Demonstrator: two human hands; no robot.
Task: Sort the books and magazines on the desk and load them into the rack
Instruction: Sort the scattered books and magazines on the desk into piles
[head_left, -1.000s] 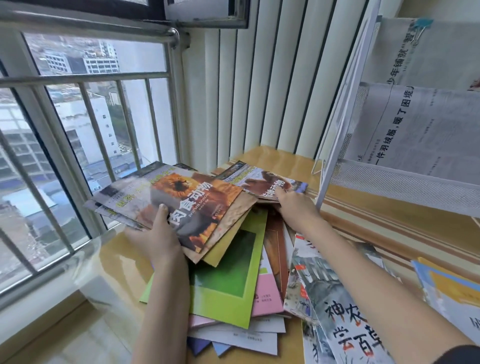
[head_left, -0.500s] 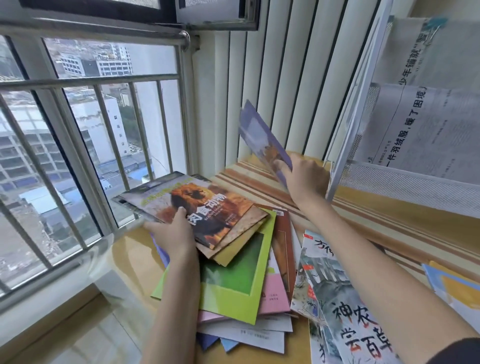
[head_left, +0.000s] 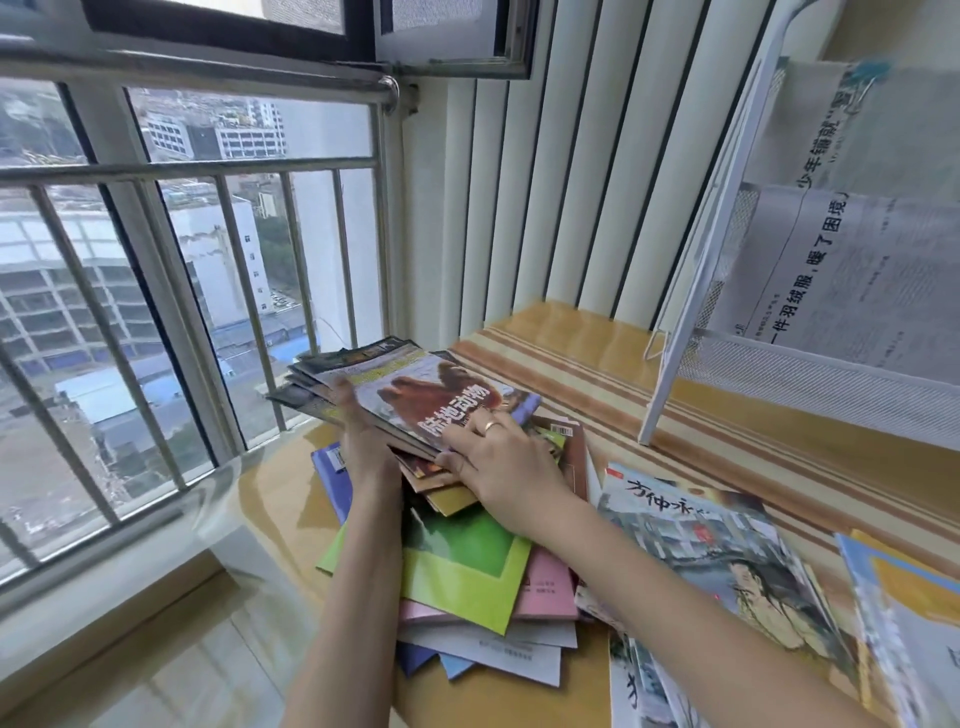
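Magazines (head_left: 415, 395) sit in a small stack at the desk's window edge, about ten o'clock from the middle of the desk (head_left: 597, 343), and the top one shows a brown animal with white characters. The left hand (head_left: 363, 436) grips the stack's left side; its thumb lies on the top cover, and the other fingers seem to curl underneath, though they are hidden. The right hand (head_left: 504, 462) lies on the cover's near right corner with fingers spread and nearly straight, a ring (head_left: 491, 426) on one of them, while its thumb presses the stack's near edge. Under both hands lies a loose heap: a green book (head_left: 462, 566) on top, a blue book (head_left: 332, 467) jutting out at nine o'clock, a pink book (head_left: 550, 587) at three o'clock, white papers (head_left: 519, 654) at six o'clock. Just right of the heap lies an illustrated book (head_left: 727, 551) with a painted figure, overlapping others beneath it. Another book (head_left: 904, 613), blue and yellow, lies at the far right edge. At about two o'clock stands the white mesh rack (head_left: 779, 374), and newspapers (head_left: 857, 280) already fill its tiers.
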